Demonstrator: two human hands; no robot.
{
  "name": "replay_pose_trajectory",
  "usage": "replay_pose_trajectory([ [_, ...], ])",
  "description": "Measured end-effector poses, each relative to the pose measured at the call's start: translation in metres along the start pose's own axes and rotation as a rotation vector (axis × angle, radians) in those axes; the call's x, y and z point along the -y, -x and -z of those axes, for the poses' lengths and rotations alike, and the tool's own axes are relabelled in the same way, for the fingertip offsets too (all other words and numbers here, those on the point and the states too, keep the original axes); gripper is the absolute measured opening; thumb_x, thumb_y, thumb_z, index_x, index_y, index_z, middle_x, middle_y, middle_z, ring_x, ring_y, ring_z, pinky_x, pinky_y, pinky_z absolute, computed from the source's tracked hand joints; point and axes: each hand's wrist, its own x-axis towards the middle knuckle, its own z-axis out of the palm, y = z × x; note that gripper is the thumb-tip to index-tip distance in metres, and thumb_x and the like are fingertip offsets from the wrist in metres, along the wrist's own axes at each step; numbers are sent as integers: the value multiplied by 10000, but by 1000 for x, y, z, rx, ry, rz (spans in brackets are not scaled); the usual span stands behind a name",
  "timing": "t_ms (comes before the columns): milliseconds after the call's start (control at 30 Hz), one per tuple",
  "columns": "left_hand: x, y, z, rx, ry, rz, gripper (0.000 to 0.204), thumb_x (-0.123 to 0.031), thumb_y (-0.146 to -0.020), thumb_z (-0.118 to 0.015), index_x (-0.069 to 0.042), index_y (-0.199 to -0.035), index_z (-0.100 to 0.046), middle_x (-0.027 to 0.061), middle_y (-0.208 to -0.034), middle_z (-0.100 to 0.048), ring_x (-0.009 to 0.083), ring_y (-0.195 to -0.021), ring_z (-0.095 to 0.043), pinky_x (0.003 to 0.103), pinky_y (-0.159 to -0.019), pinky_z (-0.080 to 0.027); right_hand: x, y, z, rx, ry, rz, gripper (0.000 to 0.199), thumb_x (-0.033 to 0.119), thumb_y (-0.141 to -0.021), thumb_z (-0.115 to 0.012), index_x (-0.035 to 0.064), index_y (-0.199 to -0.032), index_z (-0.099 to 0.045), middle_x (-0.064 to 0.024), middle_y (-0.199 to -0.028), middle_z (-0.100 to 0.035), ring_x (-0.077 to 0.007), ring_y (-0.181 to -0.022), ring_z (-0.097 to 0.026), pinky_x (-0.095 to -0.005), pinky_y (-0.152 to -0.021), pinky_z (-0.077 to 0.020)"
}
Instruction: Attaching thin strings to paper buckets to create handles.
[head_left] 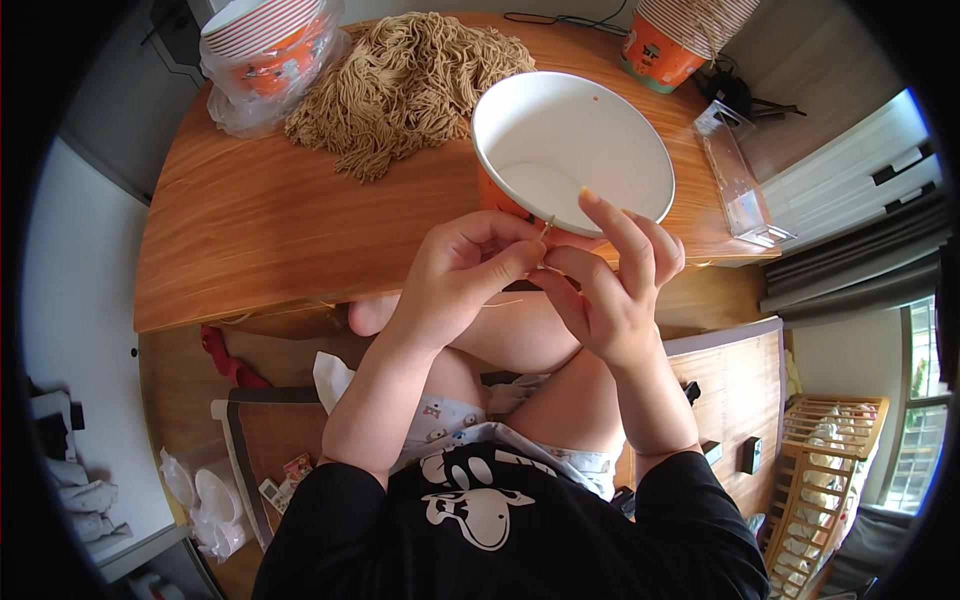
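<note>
Left hand (452, 275) and right hand (608, 300) meet before the bucket (573, 150), both pinching a cord (548, 227), the right's outer fingers (622, 232) raised

No legible text, white print (482, 512) on black shirt (570, 550), possibly partly lettering

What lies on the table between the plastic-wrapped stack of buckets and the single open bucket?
In the head view, a heap of tan cords lies between the wrapped stack and the open bucket.
</note>
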Motion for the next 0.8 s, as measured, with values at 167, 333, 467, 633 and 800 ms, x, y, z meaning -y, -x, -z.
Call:
replay_pose_trajectory([
  [167,2,-1,-2,-22,-31,-6,150,-58,-979,-649,41,-1092,-647,54,-982,-686,81,-909,-638,219,-800,-534,1,-1,-1,-44,-17,14,184,249,-733,-810,157,-853,-705,-79,-1320,-629,-267,-1113,-524,-372,-963,-352],
  [333,8,1,-7,-69,-204,-147,118,-57,-979,-649,12,-1074,-639,9,-951,-669,24,-824,-566,171,-719,-447,4,-3,-2,-27,100,-3,75,222,-800,-735,169,-805,-682,-9,-1301,-666,-242,-1108,-516,-355,-977,-323],
  [467,10,2,-12,-92,-165,-158,122,-60,-979,-648,6,-1081,-642,-4,-948,-665,17,-797,-533,172,-703,-423,6,-4,-1,-27,139,-26,98,251,-842,-707,184,-776,-676,18,-1289,-681,-235,-1113,-504,-350,-979,-317],
  [633,12,5,-12,-159,-277,-230,107,-42,-943,-676,-7,-1044,-666,-3,-924,-667,44,-782,-521,201,-709,-420,8,-5,4,-21,155,-43,113,324,-786,-772,238,-782,-698,70,-1295,-672,-200,-1127,-480,-343,-985,-294],
  [800,9,8,-20,-272,-388,-334,101,-6,-907,-691,-10,-1006,-677,20,-911,-670,65,-778,-537,214,-708,-432,7,-7,-1,-157,140,-39,136,377,-760,-806,286,-815,-722,101,-1206,-674,-171,-1082,-488,-330,-959,-317],
])
